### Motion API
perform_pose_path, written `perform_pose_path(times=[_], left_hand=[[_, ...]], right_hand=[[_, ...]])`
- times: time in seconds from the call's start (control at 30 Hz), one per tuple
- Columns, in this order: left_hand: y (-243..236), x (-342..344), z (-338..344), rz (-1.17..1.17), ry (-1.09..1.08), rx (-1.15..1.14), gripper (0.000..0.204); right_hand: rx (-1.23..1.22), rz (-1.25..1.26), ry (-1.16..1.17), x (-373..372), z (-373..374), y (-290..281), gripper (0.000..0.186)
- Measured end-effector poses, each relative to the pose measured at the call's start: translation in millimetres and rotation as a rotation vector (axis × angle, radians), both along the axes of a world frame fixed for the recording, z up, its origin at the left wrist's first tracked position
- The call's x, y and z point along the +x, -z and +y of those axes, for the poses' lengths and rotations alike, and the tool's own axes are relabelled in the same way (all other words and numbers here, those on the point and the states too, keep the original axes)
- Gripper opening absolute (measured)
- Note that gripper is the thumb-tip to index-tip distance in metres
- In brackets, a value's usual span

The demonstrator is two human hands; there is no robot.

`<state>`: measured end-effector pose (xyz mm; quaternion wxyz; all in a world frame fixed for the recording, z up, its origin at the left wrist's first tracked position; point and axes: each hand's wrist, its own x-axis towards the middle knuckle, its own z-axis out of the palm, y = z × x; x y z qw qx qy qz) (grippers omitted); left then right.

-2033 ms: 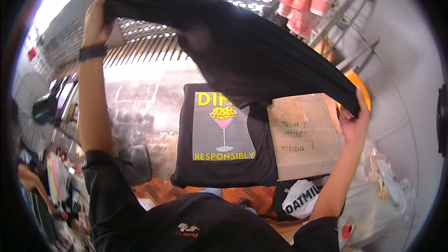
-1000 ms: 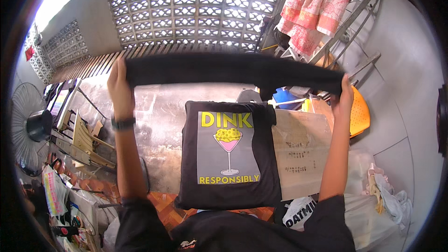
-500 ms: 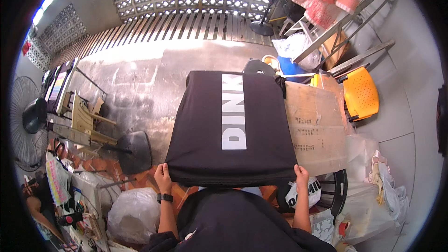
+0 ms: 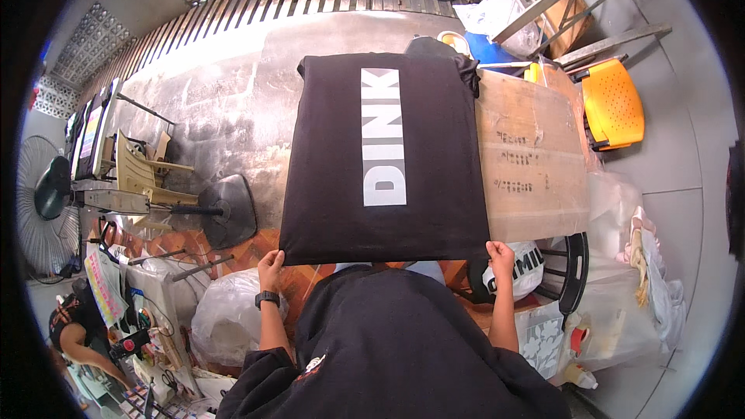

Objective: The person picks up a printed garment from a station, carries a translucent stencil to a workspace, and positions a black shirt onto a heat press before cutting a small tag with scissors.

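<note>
A black T-shirt lies flat and face up in front of me, with large white vertical lettering on a pale strip. Its top edge is bunched at the right. My left hand pinches the near left corner of the shirt. My right hand is closed on the near right corner, so the hem is stretched straight between them. Whatever supports the shirt is hidden under it. A brown cardboard sheet with small dark marks sits just right of the shirt.
A standing fan, plastic chair and black base are at left. Another person's arm shows at lower left. An orange chair, ladder and blue container stand right. Plastic bags lie low.
The black shirt I held up high now lies over the one with the yellow-lettered print. Both hands came down to its near corners, and the room has shifted up in view.
</note>
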<state>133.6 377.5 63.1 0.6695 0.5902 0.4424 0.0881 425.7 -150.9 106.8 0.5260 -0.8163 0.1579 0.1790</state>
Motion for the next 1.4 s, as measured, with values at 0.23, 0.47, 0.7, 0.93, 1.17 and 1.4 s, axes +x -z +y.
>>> perform_pose_path(times=[0.23,0.47,0.7,0.93,1.17,1.4], left_hand=[[43,-29,12,0.133,-0.115,-0.082,0.023],[152,-39,-2,0.586,0.97,0.23,0.027],[94,104,-127,0.609,1.721,0.38,0.027],[-5,207,-289,0.339,2.128,0.701,0.027],[-115,245,-525,-0.186,2.082,0.738,0.027],[-156,202,-718,-0.502,2.347,0.427,0.026]], right_hand=[[-0.047,0.086,-0.08,-25,-10,8,0.027],[-0.124,0.258,0.114,-178,-98,114,0.025],[-0.476,0.03,0.674,-265,-167,120,0.015],[-1.075,0.095,1.583,-345,-369,70,0.044],[-0.91,0.636,1.477,-408,-438,35,0.035],[-1.046,-0.058,1.558,-420,-435,-12,0.011]])
